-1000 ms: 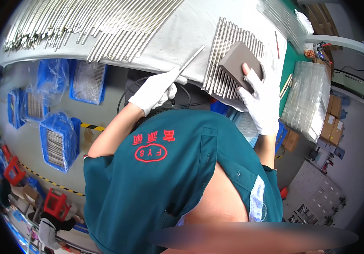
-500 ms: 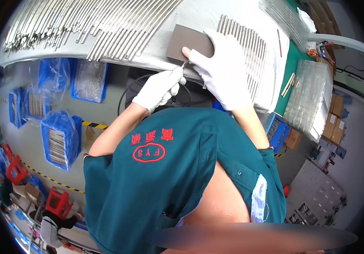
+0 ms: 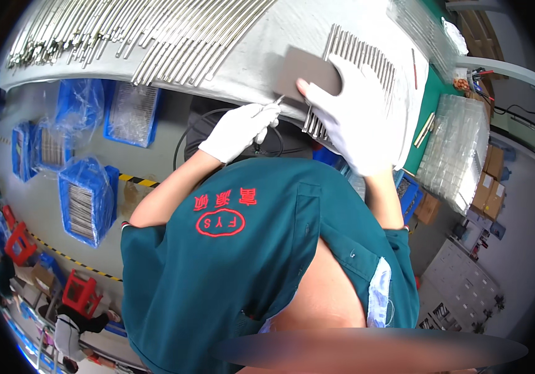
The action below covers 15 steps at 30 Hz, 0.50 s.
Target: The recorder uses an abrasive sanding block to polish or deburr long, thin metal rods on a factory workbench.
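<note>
The white bench [image 3: 261, 68] carried rows of rods [image 3: 174, 31]. The gloved left hand [image 3: 237, 131] pinched a thin rod [image 3: 269, 105] at the bench edge; the right hand [image 3: 356, 118] lay spread, pressing a grey pad [image 3: 305, 70]. Blue bins [image 3: 84, 199] stood on the floor.

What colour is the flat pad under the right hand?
The flat pad is grey-brown, seen best in the head view.

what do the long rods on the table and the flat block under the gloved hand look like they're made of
Rods: probably metal, perhaps steel; silvery, bright and straight, with shiny highlights.
Flat block: dull grey-brown and matte with no shine; could be an abrasive pad or stiff board, the picture leaves it open.
Gloves on the left hand and right hand: white, soft-looking, likely cloth.
</note>
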Motion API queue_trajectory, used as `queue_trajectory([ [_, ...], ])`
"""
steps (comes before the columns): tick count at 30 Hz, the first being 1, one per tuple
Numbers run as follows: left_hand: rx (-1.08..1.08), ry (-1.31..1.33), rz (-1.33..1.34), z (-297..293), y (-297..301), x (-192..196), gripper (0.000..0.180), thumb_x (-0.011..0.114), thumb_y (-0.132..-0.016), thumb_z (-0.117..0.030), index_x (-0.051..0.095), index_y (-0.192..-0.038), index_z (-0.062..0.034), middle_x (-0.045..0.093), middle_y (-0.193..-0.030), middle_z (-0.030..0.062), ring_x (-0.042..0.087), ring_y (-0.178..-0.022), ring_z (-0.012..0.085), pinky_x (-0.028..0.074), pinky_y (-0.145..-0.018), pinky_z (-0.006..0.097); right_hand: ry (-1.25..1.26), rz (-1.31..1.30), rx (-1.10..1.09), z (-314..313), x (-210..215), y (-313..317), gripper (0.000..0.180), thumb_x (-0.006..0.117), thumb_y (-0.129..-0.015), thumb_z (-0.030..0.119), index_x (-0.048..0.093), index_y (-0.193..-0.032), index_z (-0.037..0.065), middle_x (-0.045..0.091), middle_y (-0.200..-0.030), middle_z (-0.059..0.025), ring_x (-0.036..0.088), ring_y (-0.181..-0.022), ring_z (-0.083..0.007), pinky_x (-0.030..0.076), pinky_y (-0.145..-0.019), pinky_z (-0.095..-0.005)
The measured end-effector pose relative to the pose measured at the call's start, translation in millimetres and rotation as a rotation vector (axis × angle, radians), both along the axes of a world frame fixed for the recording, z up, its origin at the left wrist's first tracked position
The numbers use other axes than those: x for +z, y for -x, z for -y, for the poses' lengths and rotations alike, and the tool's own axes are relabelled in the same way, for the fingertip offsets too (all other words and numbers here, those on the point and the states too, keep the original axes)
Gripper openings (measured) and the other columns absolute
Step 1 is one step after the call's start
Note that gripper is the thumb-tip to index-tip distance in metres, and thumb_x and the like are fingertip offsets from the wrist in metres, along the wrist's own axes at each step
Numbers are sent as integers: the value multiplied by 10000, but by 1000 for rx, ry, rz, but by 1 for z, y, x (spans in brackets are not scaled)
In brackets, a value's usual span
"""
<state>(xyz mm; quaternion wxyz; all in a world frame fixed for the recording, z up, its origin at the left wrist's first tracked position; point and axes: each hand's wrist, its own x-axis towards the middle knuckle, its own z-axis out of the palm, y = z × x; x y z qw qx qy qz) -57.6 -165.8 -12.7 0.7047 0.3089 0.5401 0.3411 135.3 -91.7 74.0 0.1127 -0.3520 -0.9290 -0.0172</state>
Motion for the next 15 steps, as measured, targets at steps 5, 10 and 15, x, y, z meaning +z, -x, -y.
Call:
queue_trajectory([
  [5,-106,147,45,-7,9,12,333,545,-989,-348,660,-989,-35,493,-584,-42,380,-480,25,300,-454,195,-18,22,-19,15,19,-38,447,760,-657,145,719,-1076,296,613,-1124,-147,593,-939,-329,460,-812,-417],
  [10,-155,118,29,-6,11,11,348,554,-985,-336,659,-1079,-17,574,-671,-7,438,-550,40,366,-527,206,29,42,-25,5,16,-5,416,727,-703,134,714,-1088,292,590,-1183,-163,569,-1028,-331,451,-869,-430],
  [15,-22,-51,90,2,3,-7,343,548,-990,-308,645,-1138,-13,661,-960,38,479,-617,46,395,-562,203,9,-39,-33,3,2,5,400,704,-743,128,708,-1108,291,586,-1196,-172,561,-1115,-332,418,-964,-469],
])
